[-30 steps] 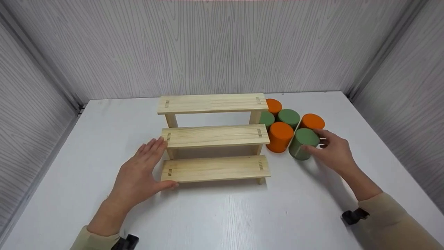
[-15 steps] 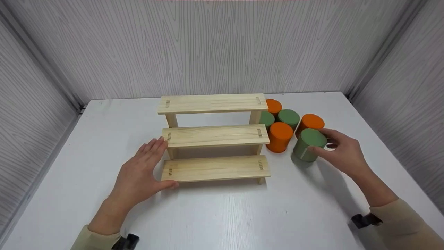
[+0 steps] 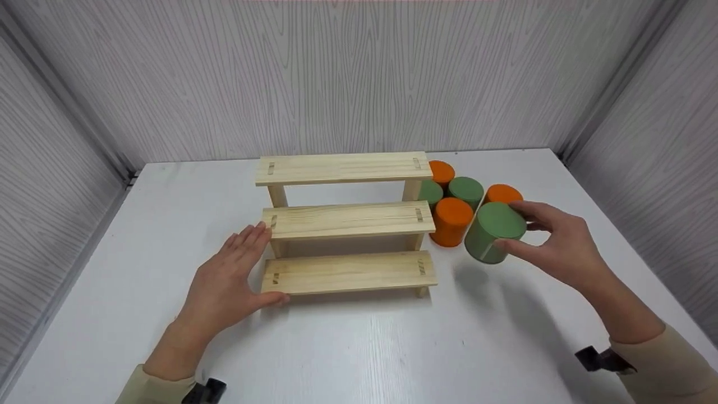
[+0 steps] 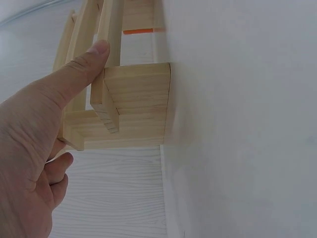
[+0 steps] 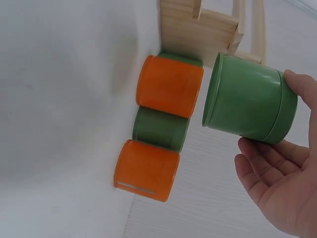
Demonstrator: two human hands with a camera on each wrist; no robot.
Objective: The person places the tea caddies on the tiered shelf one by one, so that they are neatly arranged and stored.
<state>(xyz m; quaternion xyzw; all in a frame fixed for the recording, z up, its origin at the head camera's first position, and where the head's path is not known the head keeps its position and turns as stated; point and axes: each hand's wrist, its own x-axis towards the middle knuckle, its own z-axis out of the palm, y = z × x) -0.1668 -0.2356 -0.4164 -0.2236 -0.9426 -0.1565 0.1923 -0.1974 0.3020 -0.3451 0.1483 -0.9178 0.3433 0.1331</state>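
Note:
My right hand (image 3: 566,247) grips a green canister (image 3: 496,230) between thumb and fingers near its top, slightly tilted. Its shadow lies apart from it on the table, so it is raised. In the right wrist view the green canister (image 5: 247,99) fills the space beside my curved fingers (image 5: 277,168). My left hand (image 3: 224,283) rests at the left end of a three-tier wooden shelf stand (image 3: 348,219). Its fingers stretch to the middle tier's end, and the thumb touches the bottom tier's front edge. The left wrist view shows that thumb (image 4: 81,69) on the lowest board.
Several orange and green canisters stand close together right of the stand, among them a front orange canister (image 3: 450,221), a green canister (image 3: 465,191) and a rear orange canister (image 3: 503,194). The white table (image 3: 359,348) is enclosed by a grey back panel (image 3: 348,78) and side panels.
My right hand has drawn the green canister away from the group, rightward and toward me, then lifted it off the table. The left hand and the stand have stayed put.

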